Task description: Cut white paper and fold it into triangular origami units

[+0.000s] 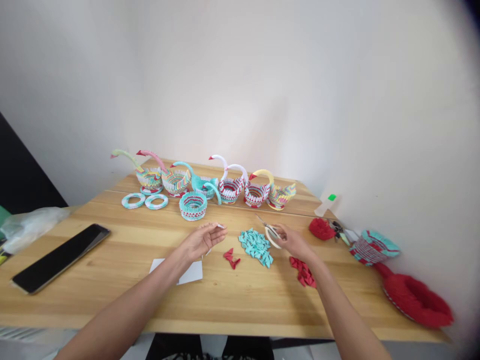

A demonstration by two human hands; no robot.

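Observation:
My right hand [290,239] holds a pair of scissors [271,235] by the cream handles, with the blades pointing away and to the left. A small white piece of paper [220,226] is pinched at the fingertips of my left hand [204,240], palm partly turned up. Between the hands lies a pile of turquoise folded paper triangles [256,246]. Two or so red folded pieces [231,258] lie just in front of it. Below my right hand is a heap of red folded pieces [302,272]. White paper [191,273] lies partly hidden under my left forearm.
Folded-paper swans [176,181] stand in a row at the back, with a turquoise paper basket [193,206] and two rings [156,201] before them. A black phone-like slab [62,257] lies left. A red paper swan body [416,295] and a turquoise-red one [375,246] sit right.

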